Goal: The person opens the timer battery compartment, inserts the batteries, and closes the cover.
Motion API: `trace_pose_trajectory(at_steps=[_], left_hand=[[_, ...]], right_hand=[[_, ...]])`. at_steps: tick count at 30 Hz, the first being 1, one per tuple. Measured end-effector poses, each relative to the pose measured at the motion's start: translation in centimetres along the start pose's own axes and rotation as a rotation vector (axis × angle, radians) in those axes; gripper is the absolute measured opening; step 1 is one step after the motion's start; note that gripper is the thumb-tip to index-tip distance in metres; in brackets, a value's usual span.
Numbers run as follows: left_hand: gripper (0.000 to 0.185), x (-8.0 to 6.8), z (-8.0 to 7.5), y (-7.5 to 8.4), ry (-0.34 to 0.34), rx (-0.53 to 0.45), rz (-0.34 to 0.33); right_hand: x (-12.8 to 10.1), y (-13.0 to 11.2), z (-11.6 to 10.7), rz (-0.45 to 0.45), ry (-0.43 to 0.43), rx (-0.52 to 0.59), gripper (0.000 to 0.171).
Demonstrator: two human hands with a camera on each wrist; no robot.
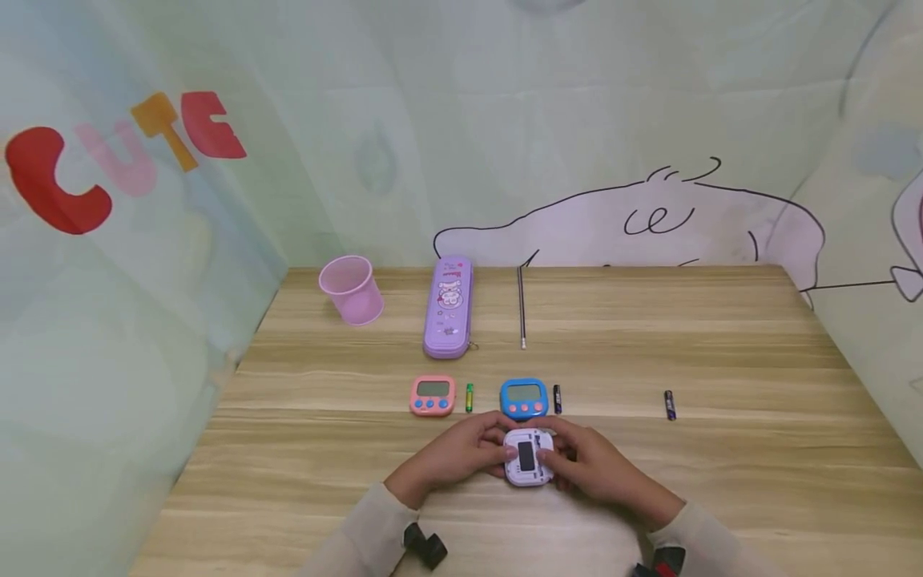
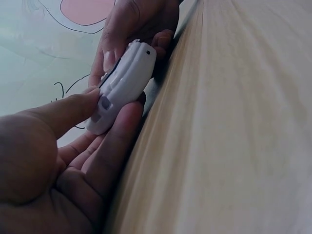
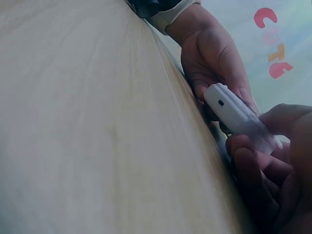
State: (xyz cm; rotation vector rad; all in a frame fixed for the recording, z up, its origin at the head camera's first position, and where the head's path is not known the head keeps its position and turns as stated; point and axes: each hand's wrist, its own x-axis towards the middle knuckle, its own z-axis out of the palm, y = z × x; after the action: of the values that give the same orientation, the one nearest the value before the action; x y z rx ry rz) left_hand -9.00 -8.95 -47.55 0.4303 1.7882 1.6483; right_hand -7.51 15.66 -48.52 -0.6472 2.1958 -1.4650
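Note:
A small white digital timer (image 1: pixel 529 478) is held between both hands over the table's front part, its back with a dark rectangle facing up. My left hand (image 1: pixel 456 450) grips its left edge, thumb on the upper face and fingers underneath. From the other side my right hand (image 1: pixel 597 463) pinches it, with the thumb on the back face. The left wrist view shows the timer (image 2: pixel 127 80) tilted, close above the wood. Just beyond the hands lie a blue timer (image 1: pixel 524 393) and a dark AAA-type battery (image 1: pixel 558 399).
Left of the blue timer are a pink timer (image 1: pixel 433 407) and a green battery (image 1: pixel 469 398). Another dark battery (image 1: pixel 670 405) lies to the right. Farther back are a pink cup (image 1: pixel 360 306), a purple pencil case (image 1: pixel 436 324) and a pencil (image 1: pixel 522 308). A printed curtain (image 1: pixel 317 160) hangs behind.

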Motion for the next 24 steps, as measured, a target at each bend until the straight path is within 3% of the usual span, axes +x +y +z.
trace_pose_trajectory(at_steps=[18, 24], left_hand=[[0.028, 0.0, 0.0, 0.0, 0.013, -0.004, -0.017], [0.029, -0.1, 0.0, 0.0, 0.015, -0.007, -0.015]], right_hand=[[-0.2, 0.3, 0.0, -0.027, 0.003, 0.03, 0.042], [-0.6, -2.0, -0.1, -0.017, 0.008, 0.049, 0.039]])
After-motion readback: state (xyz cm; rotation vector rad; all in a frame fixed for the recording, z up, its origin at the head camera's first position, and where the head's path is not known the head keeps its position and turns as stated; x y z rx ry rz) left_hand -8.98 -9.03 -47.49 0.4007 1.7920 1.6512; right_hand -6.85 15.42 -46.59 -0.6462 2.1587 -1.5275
